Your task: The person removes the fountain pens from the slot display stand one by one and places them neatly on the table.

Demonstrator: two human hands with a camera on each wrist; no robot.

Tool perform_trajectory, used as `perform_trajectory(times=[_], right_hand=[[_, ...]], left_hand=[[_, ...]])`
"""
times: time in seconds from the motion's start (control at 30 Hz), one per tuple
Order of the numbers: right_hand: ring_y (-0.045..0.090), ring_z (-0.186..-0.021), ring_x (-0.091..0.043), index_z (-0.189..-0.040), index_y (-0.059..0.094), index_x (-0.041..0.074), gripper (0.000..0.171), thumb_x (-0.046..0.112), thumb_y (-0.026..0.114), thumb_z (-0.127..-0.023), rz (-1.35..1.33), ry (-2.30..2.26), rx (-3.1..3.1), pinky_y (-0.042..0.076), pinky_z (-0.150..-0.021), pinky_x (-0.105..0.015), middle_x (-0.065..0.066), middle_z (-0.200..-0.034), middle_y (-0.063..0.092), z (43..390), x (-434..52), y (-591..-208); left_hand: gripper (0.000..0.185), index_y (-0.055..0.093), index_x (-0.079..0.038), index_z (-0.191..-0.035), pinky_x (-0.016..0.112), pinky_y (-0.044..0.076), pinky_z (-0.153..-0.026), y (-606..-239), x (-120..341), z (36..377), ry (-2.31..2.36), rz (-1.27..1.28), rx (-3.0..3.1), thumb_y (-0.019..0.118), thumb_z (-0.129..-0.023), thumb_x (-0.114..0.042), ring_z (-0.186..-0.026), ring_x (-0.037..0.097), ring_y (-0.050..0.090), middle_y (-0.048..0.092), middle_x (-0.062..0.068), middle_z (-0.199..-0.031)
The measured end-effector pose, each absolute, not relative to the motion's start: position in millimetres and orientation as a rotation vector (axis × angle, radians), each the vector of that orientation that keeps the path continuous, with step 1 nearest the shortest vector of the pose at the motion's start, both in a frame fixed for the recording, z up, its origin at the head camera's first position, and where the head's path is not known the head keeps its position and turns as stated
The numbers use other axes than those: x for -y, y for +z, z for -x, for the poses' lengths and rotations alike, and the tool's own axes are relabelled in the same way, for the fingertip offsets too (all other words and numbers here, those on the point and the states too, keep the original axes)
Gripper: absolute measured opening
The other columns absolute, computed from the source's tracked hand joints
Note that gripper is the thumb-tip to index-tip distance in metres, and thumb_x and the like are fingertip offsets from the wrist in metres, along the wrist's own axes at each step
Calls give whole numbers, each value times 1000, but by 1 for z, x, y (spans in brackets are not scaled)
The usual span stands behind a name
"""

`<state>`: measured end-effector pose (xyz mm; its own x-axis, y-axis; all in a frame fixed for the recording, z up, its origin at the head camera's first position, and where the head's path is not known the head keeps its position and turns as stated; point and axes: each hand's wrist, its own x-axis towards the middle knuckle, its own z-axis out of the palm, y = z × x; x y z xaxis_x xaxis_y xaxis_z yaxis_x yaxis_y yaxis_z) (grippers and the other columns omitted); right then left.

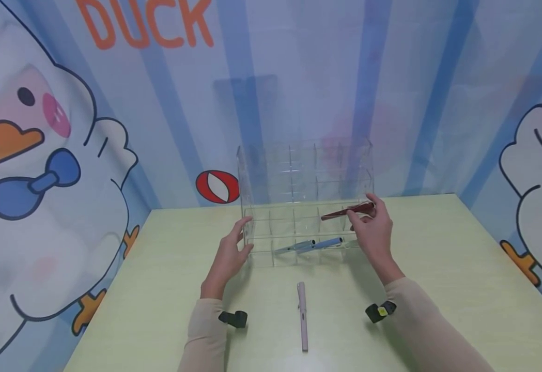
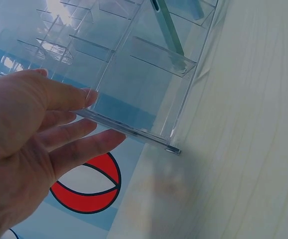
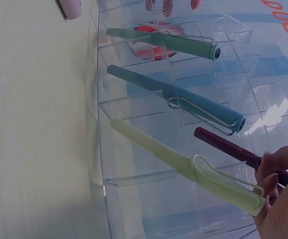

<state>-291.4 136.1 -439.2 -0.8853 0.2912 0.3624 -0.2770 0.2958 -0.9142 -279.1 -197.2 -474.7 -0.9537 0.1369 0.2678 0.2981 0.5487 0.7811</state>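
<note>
A clear plastic pen organizer (image 1: pixel 282 227) with stepped compartments stands on the table. My left hand (image 1: pixel 229 253) holds its left side wall, the thumb in front and the other fingers outside. My right hand (image 1: pixel 375 232) pinches a dark red pen (image 1: pixel 338 213) near its clip end, tilted above a row behind the front one. In the front row lean a green pen (image 3: pixel 189 45), a blue pen (image 3: pixel 199 107) and a pale yellow-green pen (image 3: pixel 184 164), each in its own compartment. My right hand partly hides the yellow-green one in the head view.
A lilac pen (image 1: pixel 303 316) lies lengthwise on the pale wooden table (image 1: pixel 150 305), in front of the organizer and between my forearms. Behind the organizer hangs a blue striped cloth (image 1: pixel 298 77) with duck pictures.
</note>
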Motion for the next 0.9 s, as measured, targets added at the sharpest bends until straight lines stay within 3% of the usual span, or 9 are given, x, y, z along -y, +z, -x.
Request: perform_trajectory(times=[0.13, 0.37, 0.67, 0.9], right_hand=[[64, -60, -14, -146, 45, 5, 60, 10, 71, -93, -2, 1656, 2053, 53, -50, -18, -20, -104, 67, 289, -138, -436], [61, -62, -2, -146, 44, 5, 62, 9, 72, -92, -5, 1712, 1996, 56, -54, -19, -21, -106, 66, 287, -142, -431], [62, -65, -4, -145, 45, 6, 61, 6, 73, -91, -9, 1737, 1900, 56, -57, -18, -18, -104, 65, 280, -147, -423], [62, -80, -2, -145, 47, 7, 59, 13, 73, -92, 1, 1618, 1929, 54, -65, -12, -17, -103, 66, 266, -146, -417]], left_hand=[[74, 37, -22, -152, 53, 47, -104, -474, 197, 279, -1352, 362, 2613, 66, -91, 8, -132, 41, 49, 43, 16, -153], [73, 37, -24, -151, 51, 47, -104, -473, 198, 279, -1363, 370, 2607, 66, -92, 6, -132, 40, 49, 43, 15, -153], [74, 35, -26, -152, 52, 48, -103, -472, 198, 280, -1363, 374, 2616, 67, -92, 5, -134, 40, 48, 41, 16, -154], [72, 36, -21, -153, 50, 48, -104, -472, 198, 278, -1377, 375, 2613, 66, -92, 5, -133, 40, 49, 40, 15, -155]])
